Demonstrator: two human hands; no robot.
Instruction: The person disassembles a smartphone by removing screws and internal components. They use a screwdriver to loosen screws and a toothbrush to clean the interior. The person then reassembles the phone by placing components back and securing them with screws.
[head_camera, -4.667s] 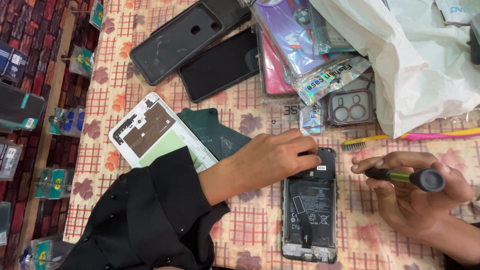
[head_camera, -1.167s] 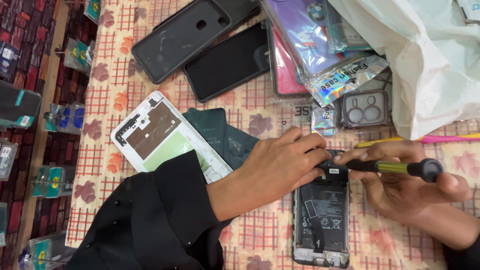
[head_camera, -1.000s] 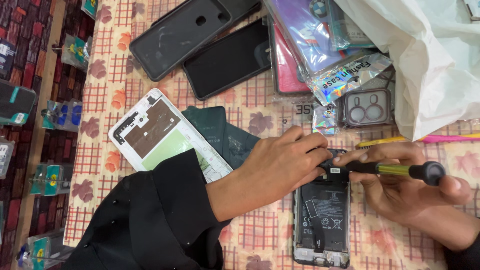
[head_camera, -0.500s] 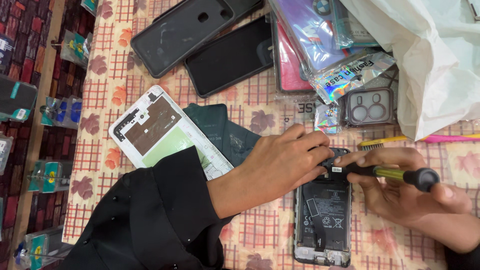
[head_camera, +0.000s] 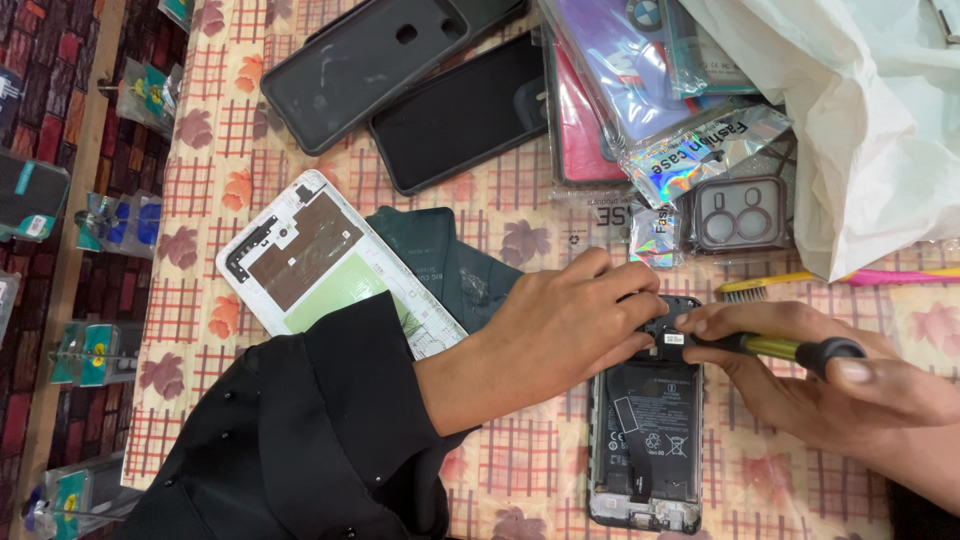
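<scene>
L hand (head_camera: 575, 320) is pressed down on the top end of the opened phone (head_camera: 645, 440), fingers curled over its upper edge, gripping it flat to the table (head_camera: 200, 290). R hand (head_camera: 850, 385) is closed round a screwdriver (head_camera: 790, 348), yellow shaft w/ black cap, tip laid at the phone's top section by the L fingertips. The phone lies back-off, battery exposed, on the checked cloth betw. both hands. For the screw work to go well, the driver is best kept square to the screw head, pressure steady, phone held from sliding, and small screws caught before they roll onto the patterned cloth. A white plastic bag (head_camera: 860, 120) sits top right; contents can't be made out. Packaged phone cases (head_camera: 640, 90) are stacked beside it, one case per clear sleeve.
</scene>
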